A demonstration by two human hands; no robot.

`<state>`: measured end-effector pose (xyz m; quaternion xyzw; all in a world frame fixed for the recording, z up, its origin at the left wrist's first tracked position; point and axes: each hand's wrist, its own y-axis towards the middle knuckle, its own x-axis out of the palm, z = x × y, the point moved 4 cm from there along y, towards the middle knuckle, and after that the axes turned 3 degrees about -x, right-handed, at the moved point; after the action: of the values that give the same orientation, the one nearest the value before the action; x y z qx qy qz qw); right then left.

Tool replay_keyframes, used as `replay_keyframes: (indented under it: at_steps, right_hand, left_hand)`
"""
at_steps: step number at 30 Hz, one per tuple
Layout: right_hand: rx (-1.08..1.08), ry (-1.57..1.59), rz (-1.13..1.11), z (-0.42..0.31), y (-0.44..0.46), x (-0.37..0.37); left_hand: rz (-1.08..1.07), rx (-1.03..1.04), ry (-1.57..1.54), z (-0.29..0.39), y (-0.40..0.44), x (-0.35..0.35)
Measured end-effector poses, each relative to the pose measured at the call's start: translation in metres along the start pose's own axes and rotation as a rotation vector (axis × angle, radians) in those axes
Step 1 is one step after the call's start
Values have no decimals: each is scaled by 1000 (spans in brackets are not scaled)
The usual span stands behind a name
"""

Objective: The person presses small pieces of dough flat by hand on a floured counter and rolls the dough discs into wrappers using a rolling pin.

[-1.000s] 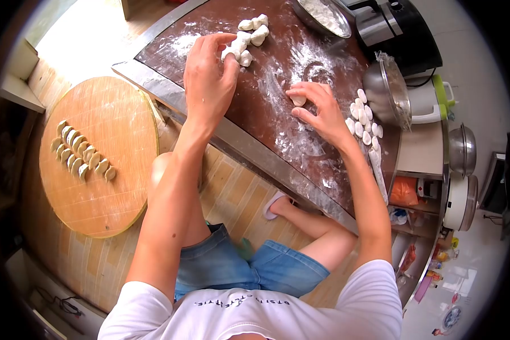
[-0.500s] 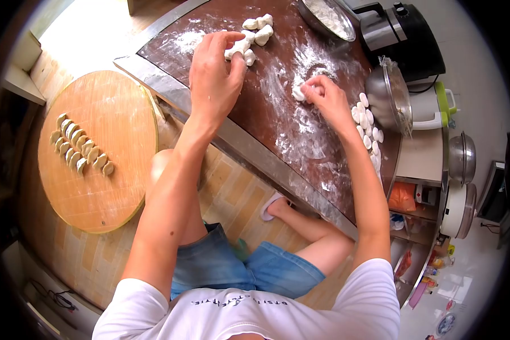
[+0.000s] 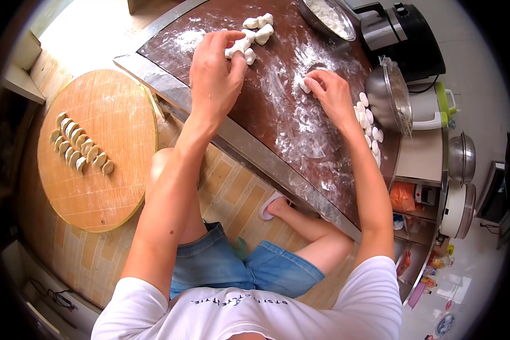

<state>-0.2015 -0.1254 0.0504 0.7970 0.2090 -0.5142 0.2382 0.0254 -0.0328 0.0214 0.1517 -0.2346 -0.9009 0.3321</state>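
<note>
My left hand [image 3: 215, 76] is over the far edge of the table beside a cluster of white dough lumps [image 3: 262, 35]. Its thumb and index finger are apart, with one dough lump [image 3: 239, 46] showing between them; the other fingers are partly hidden. Farther right, the fingers of my right hand [image 3: 328, 93] are closed on a small dough piece [image 3: 305, 85], mostly covered by the fingertips, just above or on the floured surface. Several small flattened dough pieces [image 3: 369, 118] lie close to my right wrist.
The brown table [image 3: 255, 119] is streaked with flour. Behind it stand a flour bowl [image 3: 328, 20], a metal bowl covered with film [image 3: 388, 96] and a black appliance [image 3: 408, 42]. At left, a round wooden board [image 3: 96, 198] holds rows of dumplings [image 3: 85, 144].
My right hand has shifted slightly right, its fingers curling more over the dough piece, which moved a little right as well. My left hand has stayed in place.
</note>
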Motion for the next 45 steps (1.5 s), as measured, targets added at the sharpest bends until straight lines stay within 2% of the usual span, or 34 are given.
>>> replay_keyframes:
  at_steps: [2,5,11,14,18,21,24,25,28,29,32,36,37,40,43,45]
  right_hand:
    - [-76,41,47,3,2,1]
    - [-90,118,-107,-10,1,-1]
    - [-3,-39,-98,3,8,4]
    - [-118,43,-100,-8,1,5]
    - [49,34,-194,-20,-60,-2]
    - [130,125,-176,-28,-92,-13]
    - [133,408,-44,-16,-99,-8]
    - [211,644,47,-15,-100,-6]
    - [102,706,99,-10,-95,2]
    - [114,448,44,-8,-95,2]
    - [9,116,43,2,-103,-2]
    - [19,10,-46,-3,-103,-15]
    - [40,58,-27,-11,-98,-21]
    - [-152,-13,157,-32,-53,-18]
    - [-62,-205,-38,-14,-45,44]
    - [-39,-232,-57,-14,-50,48]
  left_hand:
    - [-8,1,11,-1,1,0]
    - [-35,-8,52,-1,1,-1]
    - [-40,-19,44,0,1,-2]
    - [-37,-1,59,-2,0,-1]
    - [-18,-2,14,2,0,-2]
    - [-13,20,-12,3,-3,0]
    - [-16,49,-2,4,-4,2]
    - [-10,47,-4,3,-4,1]
    - [-10,29,-6,1,-4,-1]
    - [-16,23,-8,1,-4,-1]
    - [-22,-2,-31,4,-5,-2]
    - [-9,31,-10,3,-4,0]
    - [-8,33,-14,3,-5,1]
    - [-28,22,-14,4,-7,3]
    - [-37,7,1,3,-5,2]
    - [0,-7,-1,0,-5,-2]
